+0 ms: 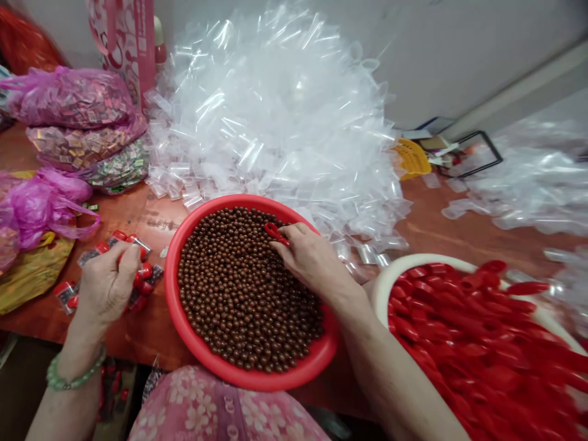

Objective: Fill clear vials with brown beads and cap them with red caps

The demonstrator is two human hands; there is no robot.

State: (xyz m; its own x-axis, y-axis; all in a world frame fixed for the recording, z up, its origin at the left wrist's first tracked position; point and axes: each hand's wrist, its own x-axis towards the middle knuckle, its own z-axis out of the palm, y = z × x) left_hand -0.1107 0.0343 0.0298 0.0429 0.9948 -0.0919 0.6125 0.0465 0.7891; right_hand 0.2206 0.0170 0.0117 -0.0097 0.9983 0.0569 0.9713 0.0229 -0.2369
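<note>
A pink floral cloth (pixel 225 407) is being worn or draped just below the red plastic basin (pixel 171 275), the landmark for this scene. Brown beads (pixel 243 288) are being held in the basin, while a small red plastic piece (pixel 275 233) is being pinched by the right hand (pixel 312 260) directly above the beads, toward the basin's far rim. Control is being helped by this fingertip grip, with the piece being kept clear of the palm and the hand being held low over the beads. The left hand (pixel 108 285), encircled by a green beaded bracelet (pixel 73 370), is being curled shut to the left of the basin; whatever it may be gripping is hidden. Beside that hand, what seem to be red-capped packets (pixel 142 269) are being left scattered on the tabletop (pixel 151 211). To the basin's right, red plastic pieces (pixel 459 343) are being piled in a white basin (pixel 413 269), and behind it a heap of clear plastic bags (pixel 275 122) is being left.
</note>
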